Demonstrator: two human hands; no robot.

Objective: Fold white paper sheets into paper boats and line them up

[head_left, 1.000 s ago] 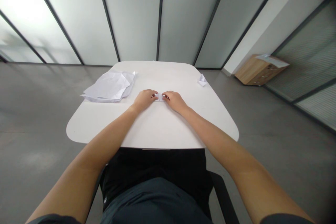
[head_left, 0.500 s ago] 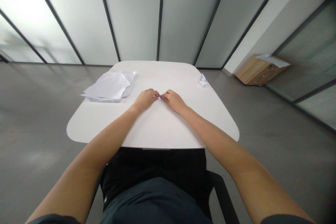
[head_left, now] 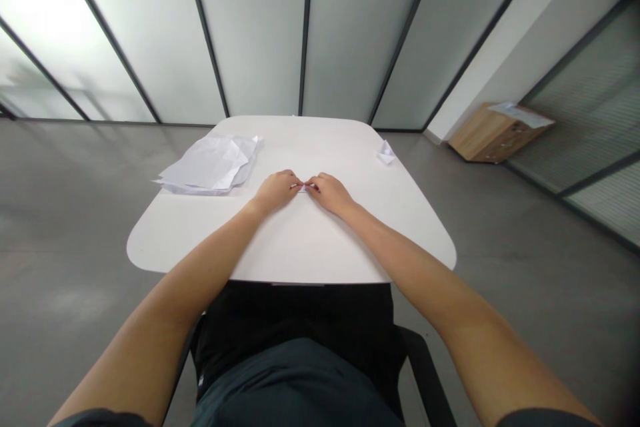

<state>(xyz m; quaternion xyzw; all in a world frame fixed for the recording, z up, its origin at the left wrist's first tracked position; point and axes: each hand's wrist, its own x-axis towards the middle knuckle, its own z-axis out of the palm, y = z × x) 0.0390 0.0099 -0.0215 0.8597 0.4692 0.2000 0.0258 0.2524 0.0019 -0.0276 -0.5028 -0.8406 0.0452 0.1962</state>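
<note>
A small folded piece of white paper [head_left: 303, 189] lies at the middle of the white table, mostly covered by my fingers. My left hand [head_left: 280, 188] pinches it from the left side. From the right, my right hand [head_left: 327, 191] pinches it too, and the fingertips of both hands nearly meet. Its exact shape is hidden. Near the table's right edge sits a folded white paper figure [head_left: 385, 153] with pointed corners, apart from both hands.
A loose stack of creased white sheets [head_left: 207, 163] lies on the left of the table [head_left: 310, 247]. Beyond stand frosted glass panels [head_left: 250, 33]. A wooden cabinet [head_left: 485, 137] with papers on top is on the floor at the right. A chair armrest [head_left: 423, 367] shows below.
Both hands stay at the same spot. Their fingertips have shifted slightly on the small paper, the right fingers a little closer to the left.
</note>
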